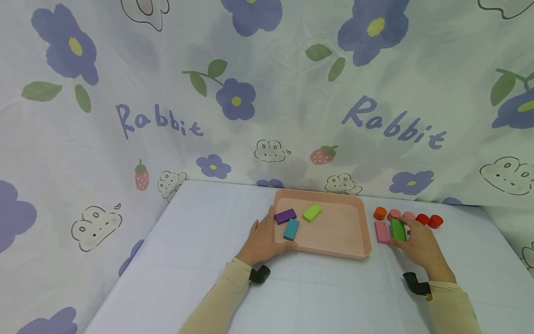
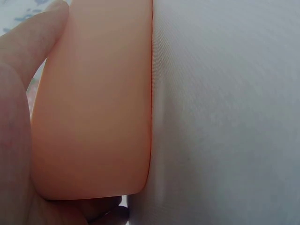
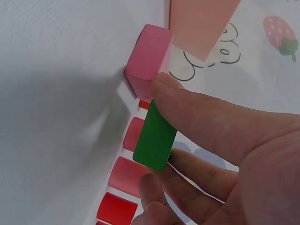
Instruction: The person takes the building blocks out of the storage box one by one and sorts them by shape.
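My left hand [image 1: 261,239] grips the near left corner of a peach tray [image 1: 333,243]. Its thumb lies along the front wall, and in the left wrist view the fingers reach round the tray's end [image 2: 93,117]. Inside the tray lie a purple block [image 1: 285,216], a blue block [image 1: 291,229] and a lime green block [image 1: 312,213]. To the right of the tray, my right hand [image 1: 421,243] pinches a green block [image 3: 155,136] between thumb and fingers. Left of that block a pink block [image 1: 381,232] rests on the table, close to the thumb.
Behind the green and pink blocks stands a row of several small round pieces, with an orange one [image 1: 380,213] at the left and a red one [image 1: 435,221] at the right. A patterned cloth [image 1: 267,125] hangs behind the white table [image 1: 187,241].
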A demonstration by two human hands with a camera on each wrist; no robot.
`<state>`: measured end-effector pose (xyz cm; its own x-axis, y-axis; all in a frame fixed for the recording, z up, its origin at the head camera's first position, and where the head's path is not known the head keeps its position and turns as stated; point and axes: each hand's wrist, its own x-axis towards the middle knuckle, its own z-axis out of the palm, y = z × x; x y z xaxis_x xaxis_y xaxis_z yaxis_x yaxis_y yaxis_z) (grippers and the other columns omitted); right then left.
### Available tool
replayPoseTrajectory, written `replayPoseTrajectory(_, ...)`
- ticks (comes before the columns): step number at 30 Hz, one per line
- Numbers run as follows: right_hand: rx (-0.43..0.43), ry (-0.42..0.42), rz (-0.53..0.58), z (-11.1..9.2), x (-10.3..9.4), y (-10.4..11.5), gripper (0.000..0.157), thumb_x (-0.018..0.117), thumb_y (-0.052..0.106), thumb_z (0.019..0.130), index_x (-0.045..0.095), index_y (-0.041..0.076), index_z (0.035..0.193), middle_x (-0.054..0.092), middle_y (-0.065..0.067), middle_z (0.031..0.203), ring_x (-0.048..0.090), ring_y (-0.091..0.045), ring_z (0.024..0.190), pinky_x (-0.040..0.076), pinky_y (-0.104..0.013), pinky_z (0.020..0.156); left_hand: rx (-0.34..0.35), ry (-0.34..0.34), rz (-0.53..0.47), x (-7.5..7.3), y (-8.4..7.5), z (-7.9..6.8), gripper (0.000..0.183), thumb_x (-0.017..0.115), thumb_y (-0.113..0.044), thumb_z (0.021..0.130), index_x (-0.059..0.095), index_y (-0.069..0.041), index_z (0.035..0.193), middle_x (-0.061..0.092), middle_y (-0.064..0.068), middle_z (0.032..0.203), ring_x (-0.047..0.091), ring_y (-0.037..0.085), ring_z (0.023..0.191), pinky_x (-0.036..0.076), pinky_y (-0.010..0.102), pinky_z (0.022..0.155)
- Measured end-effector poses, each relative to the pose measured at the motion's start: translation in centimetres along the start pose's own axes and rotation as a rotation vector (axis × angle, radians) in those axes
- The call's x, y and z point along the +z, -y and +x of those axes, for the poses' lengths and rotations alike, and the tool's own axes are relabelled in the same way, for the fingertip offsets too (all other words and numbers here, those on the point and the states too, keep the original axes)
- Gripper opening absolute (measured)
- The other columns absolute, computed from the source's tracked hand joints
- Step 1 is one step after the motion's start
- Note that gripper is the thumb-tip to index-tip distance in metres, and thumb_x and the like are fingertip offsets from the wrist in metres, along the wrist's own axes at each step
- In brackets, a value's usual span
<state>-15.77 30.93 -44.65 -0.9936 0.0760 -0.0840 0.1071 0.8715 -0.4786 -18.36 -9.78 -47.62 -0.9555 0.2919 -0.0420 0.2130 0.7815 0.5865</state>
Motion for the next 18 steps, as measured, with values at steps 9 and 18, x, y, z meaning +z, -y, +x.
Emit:
replayPoseTrajectory(9, -0.002, 0.04, 0.011, 0.34, 0.01, -0.55, 0.081, 0.084, 0.02, 0.082, 0.041, -0.014, 0.141, 0.049, -0.039, 0.125, 0.049, -0.054, 0.109, 0.05, -0.064, 0.088, -0.003, -0.004, 0.0, 0.02, -0.03, -0.01, 0.129, 0.07, -0.074, 0.076, 0.002, -0.005, 0.162, 0.02, 0.014, 0.165, 0.025, 0.028, 0.151, 0.007, 0.057, 0.121)
replayPoseTrajectory(18, 0.018, 0.056, 0.004, 0.7, 0.43, -0.82, 0.078, 0.082, 0.019, 0.083, 0.04, -0.013, 0.141, 0.05, -0.038, 0.124, 0.049, -0.053, 0.108, 0.05, -0.064, 0.089, -0.004, 0.0, 0.01, 0.05, -0.02, 0.07, 0.13, 0.069, -0.075, 0.076, 0.002, -0.005, 0.161, 0.02, 0.015, 0.166, 0.025, 0.028, 0.151, 0.007, 0.057, 0.121)
